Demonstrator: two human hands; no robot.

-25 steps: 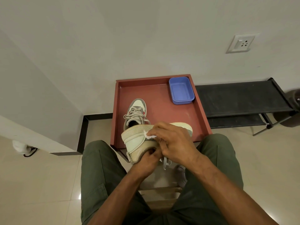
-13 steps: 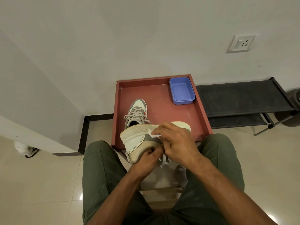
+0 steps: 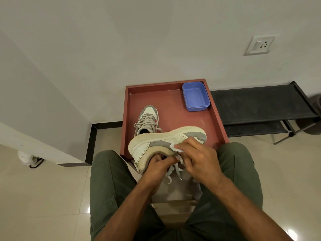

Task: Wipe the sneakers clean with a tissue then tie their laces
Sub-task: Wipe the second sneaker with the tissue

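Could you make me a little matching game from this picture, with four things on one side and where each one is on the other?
Things:
1. tissue
2. blue container
3. second sneaker
4. held sneaker

Places:
A. far right corner of the red tray
B. standing on the tray, left side
C. gripped by the left hand
D. pinched in the right hand

Pairs: 1-D, 2-A, 3-B, 4-C

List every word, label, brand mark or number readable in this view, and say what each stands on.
No text can be read anywhere in this view.
Held sneaker: a curved mark shows on its side near the tissue, but no letters.
Sneaker on the tray: small red accents only, too small to read as text.
Blue container: plain, no label.
Wall socket: holes and a switch, no visible lettering.
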